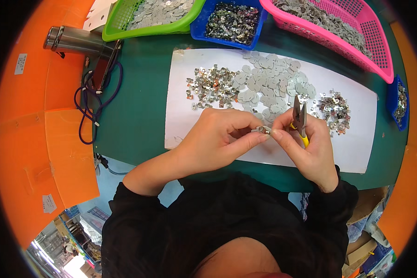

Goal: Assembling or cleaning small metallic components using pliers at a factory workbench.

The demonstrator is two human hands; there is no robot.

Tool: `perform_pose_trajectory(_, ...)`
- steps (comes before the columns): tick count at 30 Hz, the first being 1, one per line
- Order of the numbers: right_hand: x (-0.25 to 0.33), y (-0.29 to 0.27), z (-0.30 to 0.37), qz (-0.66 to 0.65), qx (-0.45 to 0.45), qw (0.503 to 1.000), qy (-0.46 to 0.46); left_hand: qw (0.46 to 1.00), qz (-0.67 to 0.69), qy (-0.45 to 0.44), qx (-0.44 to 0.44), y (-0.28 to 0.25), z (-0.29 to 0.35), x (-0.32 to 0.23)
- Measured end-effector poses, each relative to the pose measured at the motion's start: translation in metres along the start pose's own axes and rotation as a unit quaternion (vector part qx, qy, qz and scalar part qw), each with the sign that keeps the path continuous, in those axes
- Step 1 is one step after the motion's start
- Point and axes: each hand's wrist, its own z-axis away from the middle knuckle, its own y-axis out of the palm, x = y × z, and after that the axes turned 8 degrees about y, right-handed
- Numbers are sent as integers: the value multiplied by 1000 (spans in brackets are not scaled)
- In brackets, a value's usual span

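Note:
Just above the near part of a white sheet [183,123], my two hands meet at the fingertips. My left hand [213,136] pinches a small metal clip [263,130] with what looks like a grey flat piece. The thumb and forefinger of my right hand [312,150] touch the clip's right side. Tucked in that same hand are pliers [300,116] with yellow handles, jaws pointing away from me. Beyond the hands lies a spread of grey flat pieces [268,81]. Shiny metal clips [213,85] are heaped to its left, and another heap of small metal parts [336,111] to its right.
Along the far edge stand a green basket [148,28], a blue tray [227,41] and a pink basket [329,44], all holding small parts. A smaller blue tray [394,104] is at right. A steel flask [83,41] and a purple cord [118,81] lie at left on the green tabletop [134,106].

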Motion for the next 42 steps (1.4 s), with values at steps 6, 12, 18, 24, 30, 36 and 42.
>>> perform_pose_trajectory(6,1,0,1,-30,-7,999,24,997,60,15,-47,5,3,-3)
perform_pose_trajectory(12,-3,2,-1,-33,-5,999,19,950,294,-39,-99,0,7,9)
perform_pose_trajectory(18,-9,-14,-5,299,-159,921,-193,843,469,-4,-265,-39,10,19)
perform_pose_trajectory(24,-21,28,-6,426,-136,865,-228,841,483,-29,-242,-34,12,19)
perform_pose_trajectory(30,-29,26,-11,465,-163,829,-264,850,477,-55,-217,-26,12,25)
perform_pose_trajectory(36,-24,4,-4,310,-199,904,-218,854,448,-43,-260,-26,10,19)
perform_pose_trajectory(42,-16,30,-14,453,-135,838,-274,859,462,-69,-211,-20,8,19)
